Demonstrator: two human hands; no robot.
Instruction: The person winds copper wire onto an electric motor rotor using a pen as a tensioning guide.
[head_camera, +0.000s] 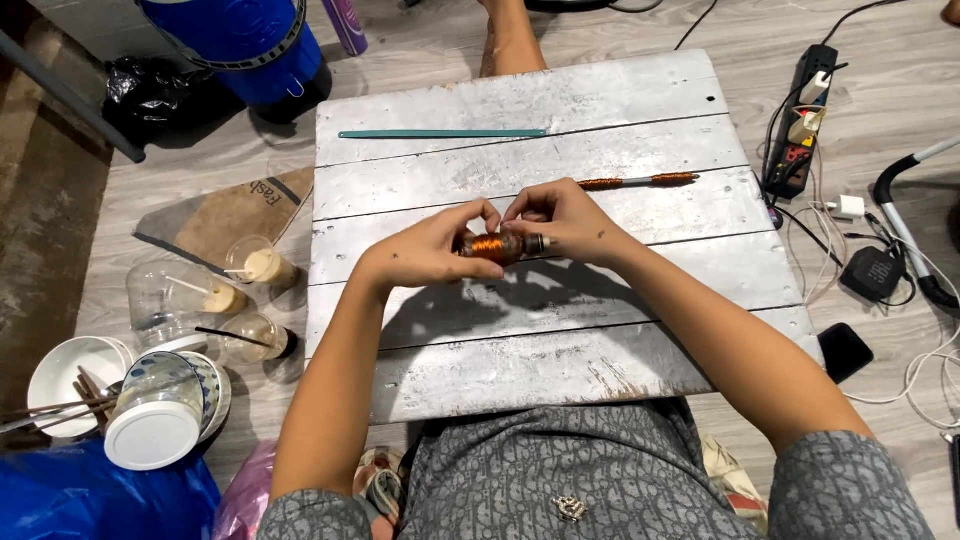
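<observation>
A: Start big. What fills the middle?

B: A board (520, 210) of grey-white planks, laid over the person's lap. Above its centre the left hand (430, 250) and right hand (560, 222) meet, both closed on one copper coil (493, 246).

A: How does the coil lie?

B: Its long axis runs 9 to 3 o'clock, across the body. The left fingers pinch the 9 o'clock end, the right fingers the 3 o'clock end, where a pale tip sticks out. Neither hand is nearer; they share it, thumbs almost touching above it.

A: Anything else on the board?

B: A teal strip (443, 133) at 12 o'clock from the hands, lying parallel to the coil. A thin rod (637, 181) with copper windings at 2 o'clock, just beyond the right knuckles, also lying nearly crosswise.

A: And containers?

B: All on the floor, 8 to 9 o'clock. A blue barrel (240, 40) far off at 11. A clear jar (160, 300), contents hard to tell. Two plastic cups: one cup (258, 263) with beige drink, one dark-straw cup (255, 337) nearly drained. A white bowl (65, 375) with sticks across it. A lidded tub (155, 420) lies at 8.
</observation>
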